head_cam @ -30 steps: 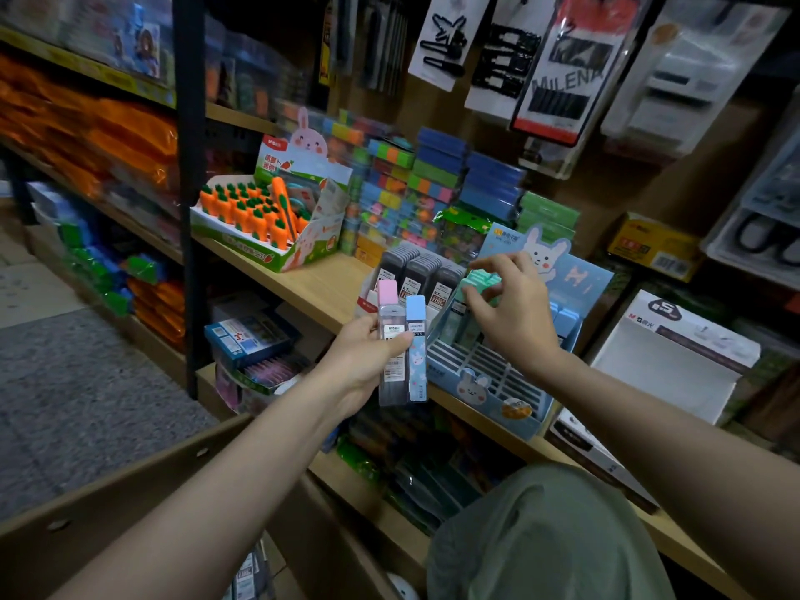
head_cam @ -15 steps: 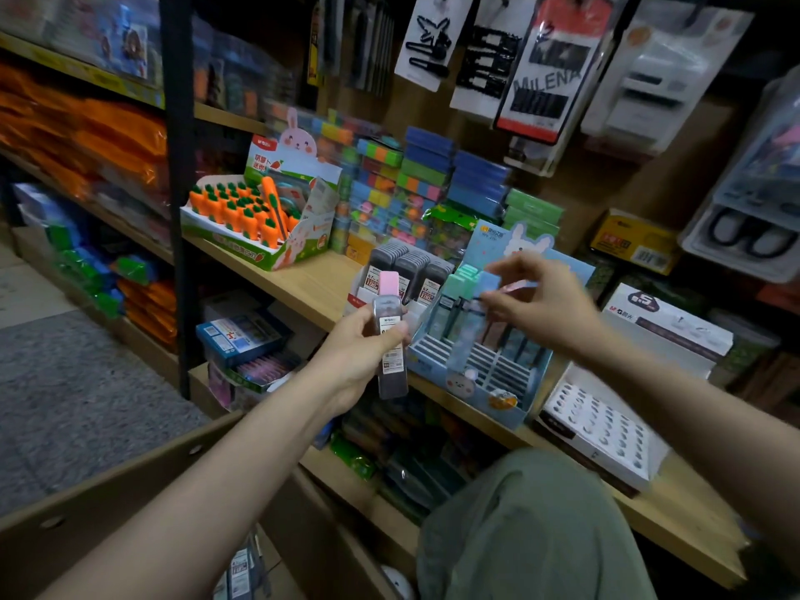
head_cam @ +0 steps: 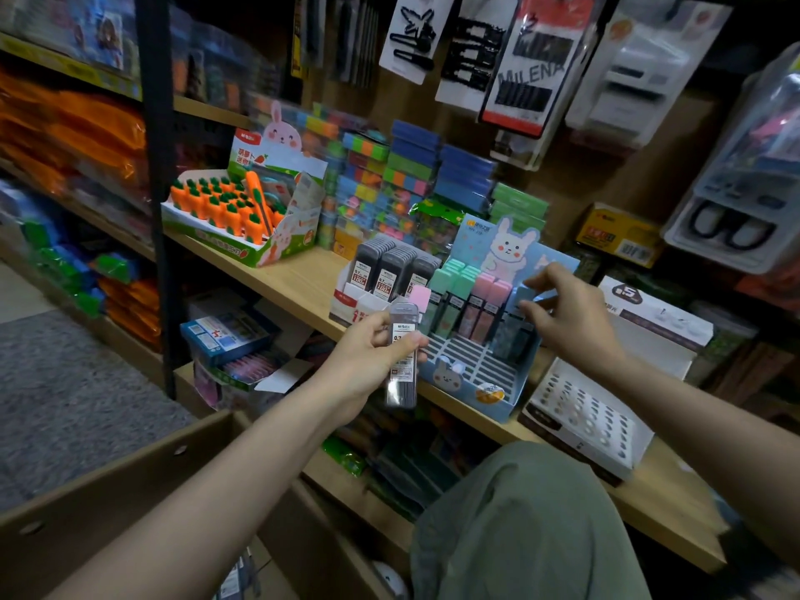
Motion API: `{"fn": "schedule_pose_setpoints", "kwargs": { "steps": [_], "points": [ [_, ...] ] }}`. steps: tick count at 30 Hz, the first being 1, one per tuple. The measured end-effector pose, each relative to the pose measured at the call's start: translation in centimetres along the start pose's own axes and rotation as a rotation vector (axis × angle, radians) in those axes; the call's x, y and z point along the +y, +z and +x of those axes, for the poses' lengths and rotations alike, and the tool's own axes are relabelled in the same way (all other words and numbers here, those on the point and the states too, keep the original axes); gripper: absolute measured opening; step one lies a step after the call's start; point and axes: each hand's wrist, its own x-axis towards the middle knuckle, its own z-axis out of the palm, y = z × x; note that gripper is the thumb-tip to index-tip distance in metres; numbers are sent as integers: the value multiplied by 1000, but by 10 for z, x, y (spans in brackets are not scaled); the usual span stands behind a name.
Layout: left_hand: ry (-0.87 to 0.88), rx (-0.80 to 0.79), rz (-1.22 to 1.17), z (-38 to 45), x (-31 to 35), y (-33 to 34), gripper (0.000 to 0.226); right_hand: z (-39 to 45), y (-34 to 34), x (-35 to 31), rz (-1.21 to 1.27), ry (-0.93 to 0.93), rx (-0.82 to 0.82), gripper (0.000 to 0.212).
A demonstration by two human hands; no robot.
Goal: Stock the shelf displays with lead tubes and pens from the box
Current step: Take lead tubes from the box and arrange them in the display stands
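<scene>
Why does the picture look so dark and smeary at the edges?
In the head view the shop light is dim; the orange packs and the right hand are smeared by motion, the shelf edge bows from the wide lens, while the left hand's lead tube stays fairly sharp.

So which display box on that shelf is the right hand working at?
The blue rabbit box of pastel lead tubes. The right hand hovers at its right end; the carrot box and the grey tube box sit further left.
</scene>
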Motion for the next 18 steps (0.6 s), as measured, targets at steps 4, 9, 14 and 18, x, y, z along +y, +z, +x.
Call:
{"fn": "schedule_pose_setpoints", "kwargs": {
  "steps": [4,9,14,18],
  "points": [
    [-7,15,-28,1,-3,0,13,2,4,1,28,43,-4,18],
    [-14,-6,-57,0,-8,4,19,-3,12,3,-62,18,33,18],
    [-45,-37,-75,-2,-9,6,20,-9,17,2,-116,4,68,20],
    [-40,-60,-52,-2,-9,8,18,-11,10,-3,-138,-17,54,38]
  ]
}}
